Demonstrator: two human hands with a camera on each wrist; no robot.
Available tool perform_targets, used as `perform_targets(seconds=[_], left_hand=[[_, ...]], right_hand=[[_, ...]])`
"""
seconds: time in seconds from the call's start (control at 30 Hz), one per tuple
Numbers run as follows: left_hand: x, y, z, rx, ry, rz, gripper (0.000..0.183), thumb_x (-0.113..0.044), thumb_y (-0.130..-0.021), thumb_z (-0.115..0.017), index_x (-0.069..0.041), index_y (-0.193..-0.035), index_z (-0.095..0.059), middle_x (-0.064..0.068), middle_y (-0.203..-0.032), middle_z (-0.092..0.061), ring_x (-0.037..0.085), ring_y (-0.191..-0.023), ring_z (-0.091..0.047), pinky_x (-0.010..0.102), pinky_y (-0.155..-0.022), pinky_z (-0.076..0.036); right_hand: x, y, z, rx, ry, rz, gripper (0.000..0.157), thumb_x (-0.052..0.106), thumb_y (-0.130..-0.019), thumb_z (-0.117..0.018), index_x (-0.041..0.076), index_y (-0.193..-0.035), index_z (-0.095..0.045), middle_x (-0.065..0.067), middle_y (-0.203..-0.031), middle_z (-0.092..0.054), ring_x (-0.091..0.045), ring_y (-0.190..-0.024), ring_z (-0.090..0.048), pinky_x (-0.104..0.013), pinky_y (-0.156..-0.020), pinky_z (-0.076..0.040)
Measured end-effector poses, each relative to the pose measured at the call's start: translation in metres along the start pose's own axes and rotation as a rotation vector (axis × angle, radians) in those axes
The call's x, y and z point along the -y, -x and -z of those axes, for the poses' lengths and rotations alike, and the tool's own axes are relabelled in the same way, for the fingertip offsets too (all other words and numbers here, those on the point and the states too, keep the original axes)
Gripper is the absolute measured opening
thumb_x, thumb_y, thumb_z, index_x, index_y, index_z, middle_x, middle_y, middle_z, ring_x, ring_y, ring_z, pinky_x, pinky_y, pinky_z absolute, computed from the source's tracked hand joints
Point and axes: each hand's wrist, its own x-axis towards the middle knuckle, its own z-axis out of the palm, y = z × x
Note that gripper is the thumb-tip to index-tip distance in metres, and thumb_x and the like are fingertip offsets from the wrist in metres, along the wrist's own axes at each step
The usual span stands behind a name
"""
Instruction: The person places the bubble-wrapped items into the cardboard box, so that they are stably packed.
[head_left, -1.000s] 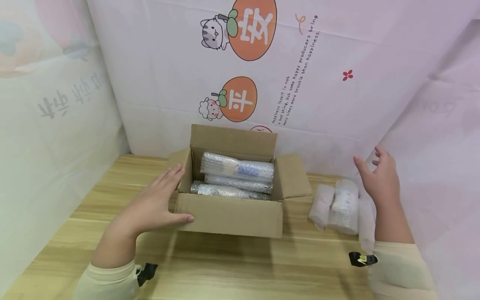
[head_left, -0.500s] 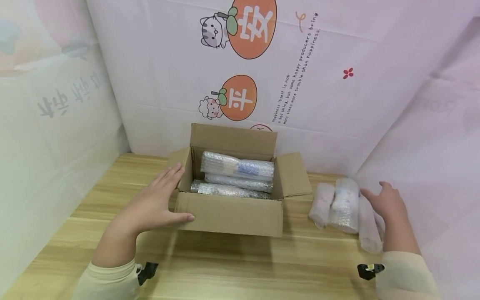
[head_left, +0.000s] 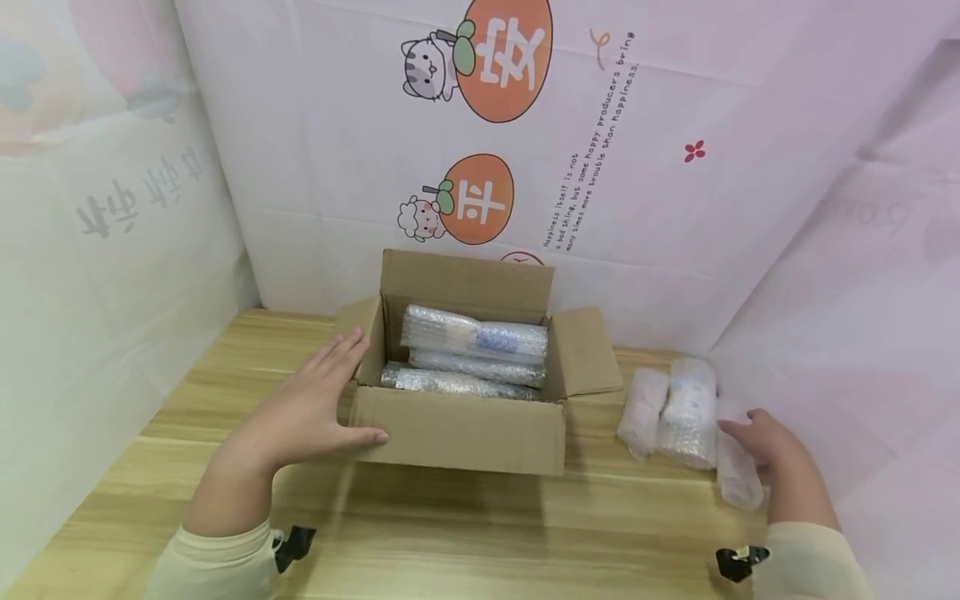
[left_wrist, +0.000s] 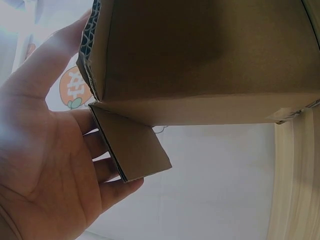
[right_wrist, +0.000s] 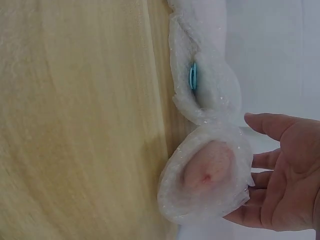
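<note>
My left hand [head_left: 300,412] rests against an open cardboard box [head_left: 465,433]. Its thumb lies at the front flap, while its straight fingers reach behind the left side flap [left_wrist: 132,147]. Several bubble-wrapped packages [head_left: 480,335] lie inside the box. At the right, my right hand [head_left: 771,443] reaches over a bubble-wrapped roll [head_left: 738,482]. In the right wrist view, a pinkish thing shows through that roll's end [right_wrist: 205,175]; the fingers extend along its far side and the thumb is held apart from it.
Two more wrapped bundles, a pinkish one [head_left: 643,412] and a thicker one [head_left: 688,417], lie between the box and my right hand. A bluish-green piece [right_wrist: 193,76] shows in one wrap. Printed cloth walls [head_left: 315,150] surround the wooden table [head_left: 450,542].
My right hand has come down from beside the right wall to the outermost wrapped roll. The left hand and the box have stayed in place.
</note>
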Motion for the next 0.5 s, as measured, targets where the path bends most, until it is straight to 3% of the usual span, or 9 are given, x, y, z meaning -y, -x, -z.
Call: perform_targets(seconds=[0.23,0.5], left_hand=[[-0.001,0.0,0.001,0.004,0.0,0.002,0.122,-0.077,-0.071,-0.066,-0.012,-0.159,-0.012,0.005,-0.166,-0.009,0.035,-0.151,-0.011,0.058,-0.119,-0.019],[0.0,0.0,-0.001,-0.01,-0.003,-0.004,0.122,-0.078,-0.071,-0.066,-0.012,-0.159,-0.013,0.006,-0.166,-0.01,0.035,-0.151,-0.011,0.057,-0.12,-0.019]], right_hand=[[-0.008,-0.005,-0.005,0.025,-0.016,-0.007,0.112,0.062,-0.094,-0.046,-0.022,-0.143,0.009,-0.049,-0.144,-0.001,-0.066,-0.128,-0.024,-0.061,-0.088,-0.051],[-0.017,-0.01,-0.006,0.027,-0.041,0.0,0.11,0.061,-0.095,-0.044,-0.025,-0.142,0.006,-0.05,-0.141,-0.007,-0.064,-0.125,-0.03,-0.06,-0.088,-0.052]])
